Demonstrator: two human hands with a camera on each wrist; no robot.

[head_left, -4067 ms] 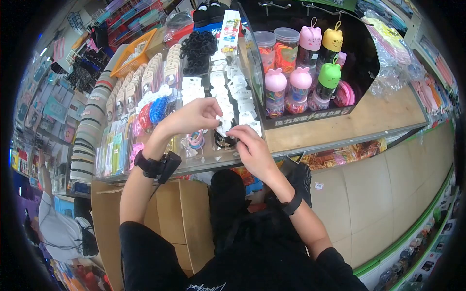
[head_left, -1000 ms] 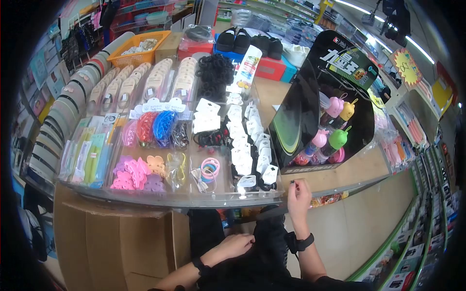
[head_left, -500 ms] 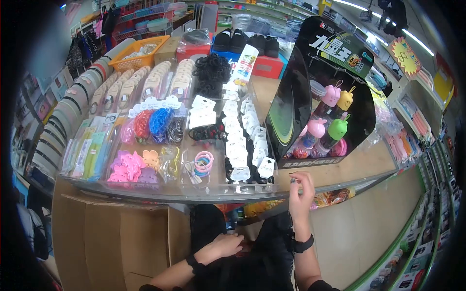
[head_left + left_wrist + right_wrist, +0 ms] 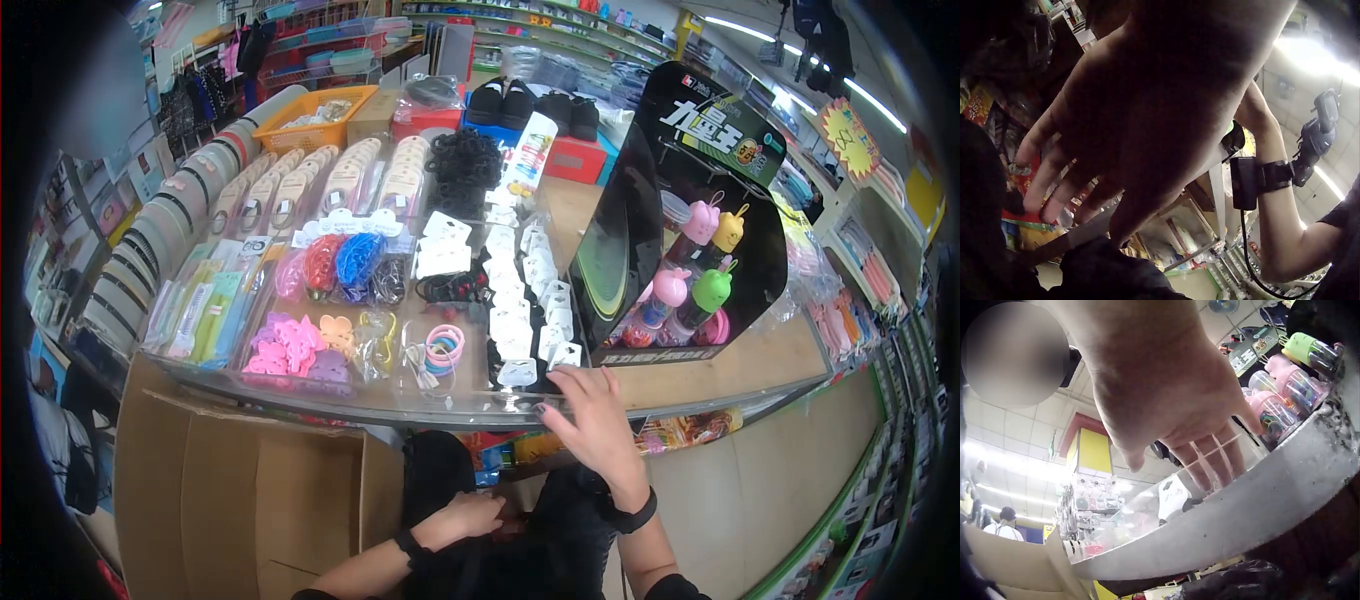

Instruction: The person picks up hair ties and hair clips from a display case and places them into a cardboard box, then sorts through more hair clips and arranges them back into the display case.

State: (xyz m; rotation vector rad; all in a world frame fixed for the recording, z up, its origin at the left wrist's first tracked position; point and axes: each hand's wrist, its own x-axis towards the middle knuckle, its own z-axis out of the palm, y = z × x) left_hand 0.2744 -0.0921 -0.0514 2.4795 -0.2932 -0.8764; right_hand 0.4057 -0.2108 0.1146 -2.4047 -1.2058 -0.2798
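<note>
My right hand is at the near right corner of a clear plastic tray, its fingertips right at the front white cards with black hair ties. In the right wrist view, its fingers reach over the tray's wall beside one white card, and nothing shows in the palm. Low in front of my body, the left hand hangs near my dark-clothed legs. Its fingers are loosely extended and hold nothing in the left wrist view. Left of the card rows lie coiled pastel hair ties.
A black display stand with animal-topped jars rises right of the tray. Hair claws, headbands and black scrunchies fill the counter's left side. An open cardboard box stands below the counter edge.
Both hands were at the carded hair ties earlier; the left dropped to the lap. My right hand drew back to the counter's edge, then moved left to the tray's corner with fingers spread.
</note>
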